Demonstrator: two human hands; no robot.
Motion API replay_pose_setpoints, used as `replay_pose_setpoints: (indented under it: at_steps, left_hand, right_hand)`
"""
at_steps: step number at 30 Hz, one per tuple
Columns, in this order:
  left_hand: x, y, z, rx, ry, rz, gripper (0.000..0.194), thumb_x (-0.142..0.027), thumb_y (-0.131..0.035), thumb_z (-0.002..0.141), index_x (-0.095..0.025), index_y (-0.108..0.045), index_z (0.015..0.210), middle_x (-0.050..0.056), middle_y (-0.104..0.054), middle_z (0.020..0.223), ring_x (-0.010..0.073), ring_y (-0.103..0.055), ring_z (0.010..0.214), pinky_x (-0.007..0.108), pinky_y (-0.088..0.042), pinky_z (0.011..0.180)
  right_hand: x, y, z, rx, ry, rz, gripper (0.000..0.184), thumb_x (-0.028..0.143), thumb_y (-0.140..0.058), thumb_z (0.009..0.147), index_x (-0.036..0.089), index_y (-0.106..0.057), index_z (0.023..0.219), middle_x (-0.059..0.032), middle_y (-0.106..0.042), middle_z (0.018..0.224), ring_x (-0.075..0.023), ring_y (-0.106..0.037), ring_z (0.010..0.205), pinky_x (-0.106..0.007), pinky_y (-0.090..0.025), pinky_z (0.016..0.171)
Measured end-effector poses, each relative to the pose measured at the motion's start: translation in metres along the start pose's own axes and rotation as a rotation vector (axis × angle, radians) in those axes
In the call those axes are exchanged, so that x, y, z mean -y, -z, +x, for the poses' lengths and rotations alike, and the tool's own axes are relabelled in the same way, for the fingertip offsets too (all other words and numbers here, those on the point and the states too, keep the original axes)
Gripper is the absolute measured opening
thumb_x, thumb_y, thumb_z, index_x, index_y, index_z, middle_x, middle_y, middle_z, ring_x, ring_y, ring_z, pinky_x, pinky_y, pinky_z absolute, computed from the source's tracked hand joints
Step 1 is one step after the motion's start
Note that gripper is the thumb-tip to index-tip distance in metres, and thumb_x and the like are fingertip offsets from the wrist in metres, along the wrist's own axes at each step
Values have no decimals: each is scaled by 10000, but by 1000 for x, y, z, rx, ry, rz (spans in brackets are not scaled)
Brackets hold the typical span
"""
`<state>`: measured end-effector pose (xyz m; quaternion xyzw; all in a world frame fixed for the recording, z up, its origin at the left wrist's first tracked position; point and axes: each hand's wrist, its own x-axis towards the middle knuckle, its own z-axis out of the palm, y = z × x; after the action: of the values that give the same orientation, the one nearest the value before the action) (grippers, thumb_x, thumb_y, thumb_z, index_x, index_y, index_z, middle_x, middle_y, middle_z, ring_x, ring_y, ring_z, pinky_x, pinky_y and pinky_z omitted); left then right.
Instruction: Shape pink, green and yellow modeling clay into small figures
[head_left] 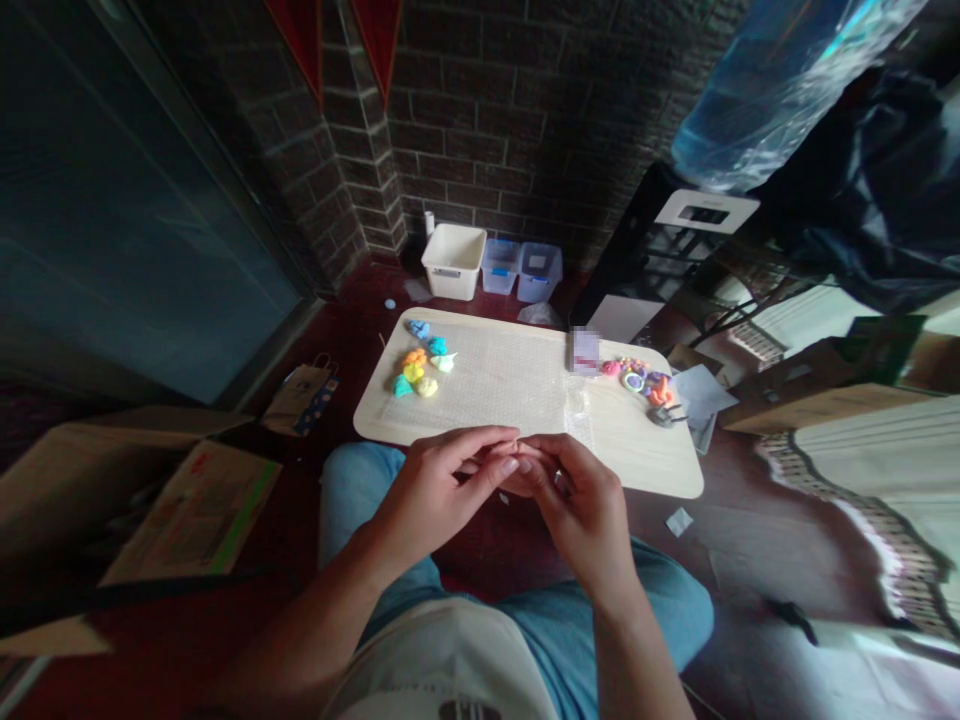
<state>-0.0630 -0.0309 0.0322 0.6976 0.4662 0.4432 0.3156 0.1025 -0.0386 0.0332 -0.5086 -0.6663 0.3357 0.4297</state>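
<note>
Head view.

Item: my left hand (450, 485), lower centre of the frame; thumb and fingers bent in, tips drawn together.
Item: my right hand (581, 495), beside it; thumb and forefinger closing in to meet the left tips.
Grip: fingertips pressed together, perhaps pinching something small at centre; my fingers hide the spot, so I cannot tell what, or whether both hands have it.

Hazards, by my judgement: anything small there could slip if either pinch loosens, and would drop toward the dark floor between my knees, as my hands sit short of the low table (660, 472). If it is soft, hard thumb pressure could flatten it. My own fingers block the sight of it.

Surroundings: bubble wrap (495, 378), mid-table, its loose edge liable to catch a wrist. Coloured lumps, table's left end: blue (418, 328), orange (414, 357), green (403, 385), others close by. Pink lump (611, 368) and small coloured pieces, right end, with a grey piece (664, 416) near the edge, easily knocked by a sleeve or elbow. Pale packet (585, 352), near the far edge. White basket (454, 262), upper centre, beyond the table. Cardboard box (202, 500), left of frame.
</note>
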Motion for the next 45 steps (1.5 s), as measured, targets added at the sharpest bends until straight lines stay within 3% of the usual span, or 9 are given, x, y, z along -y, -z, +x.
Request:
replay_pose_setpoints:
  at_steps: [6, 14, 17, 20, 28, 31, 36, 40, 45]
  left_hand:
    - [6, -2, 2, 10, -14, 57, 221, -182, -648, 858, -213, -708, 1068, 32, -769, 1020, 163, -728, 899, 265, -600, 828]
    - [18, -2, 9, -16, 127, -131, 367, -248, -616, 881, -216, -629, 1247, 67, -740, 1097, 165, -717, 937, 246, -614, 758]
    - [18, -4, 12, 12, 124, -142, 287, -272, -620, 881, -189, -687, 1147, 83, -741, 1096, 180, -713, 960, 262, -611, 771]
    - [16, -5, 15, 23, 56, -83, 204, -257, -624, 879, -195, -726, 1044, 69, -763, 1032, 186, -722, 933, 295, -602, 814]
    - [10, -7, 29, -39, -50, 51, 140, -183, -634, 864, -205, -742, 950, 42, -780, 932, 178, -733, 837, 279, -594, 763]
    - [10, -9, 36, -60, -88, 64, 147, -185, -618, 875, -212, -736, 959, 42, -777, 941, 183, -729, 851, 287, -590, 769]
    - [14, -12, 42, -137, -62, 6, 158, -238, -607, 891, -201, -717, 998, 63, -760, 1005, 184, -714, 913, 268, -587, 766]
    - [13, -13, 44, -129, -87, -33, 146, -244, -609, 891, -186, -718, 969, 76, -745, 986, 186, -698, 923, 277, -582, 776]
    - [9, -12, 45, -112, -121, 8, 151, -249, -593, 898, -183, -725, 933, 81, -726, 946, 190, -680, 916, 296, -568, 800]
  right_hand:
    - [-4, -7, 1, -43, 79, -55, 90, 192, -556, 919, 204, -642, 942, -52, -673, 870, -170, -640, 787, -288, -510, 695]
    - [-17, 0, 8, -42, -156, 236, 237, 366, -647, 869, 199, -648, 1037, -57, -735, 910, -180, -692, 767, -269, -544, 627]
    - [-18, 1, 10, -42, -126, 190, 175, 345, -622, 889, 186, -678, 938, -59, -739, 876, -181, -693, 783, -273, -547, 661]
    - [-16, 0, 11, -36, -82, 152, 171, 326, -626, 888, 191, -677, 981, -65, -737, 906, -184, -694, 806, -278, -550, 672]
    - [-13, -2, 20, -116, 115, -67, 146, 267, -549, 937, 205, -675, 899, -43, -683, 812, -172, -636, 751, -277, -492, 665]
    - [-18, 0, 29, -123, 87, 6, 166, 315, -559, 932, 201, -678, 910, -50, -696, 841, -179, -645, 770, -284, -501, 683]
    - [-25, 3, 40, -23, -14, 202, 217, 371, -600, 905, 183, -651, 1002, -49, -713, 901, -170, -651, 800, -261, -509, 681]
    - [-25, 1, 40, -37, 46, 138, 185, 350, -559, 931, 182, -624, 889, -20, -665, 798, -147, -604, 734, -252, -479, 669]
    - [-25, -4, 37, -156, 114, 23, 212, 338, -536, 937, 192, -562, 786, 14, -570, 695, -133, -535, 650, -240, -436, 605]
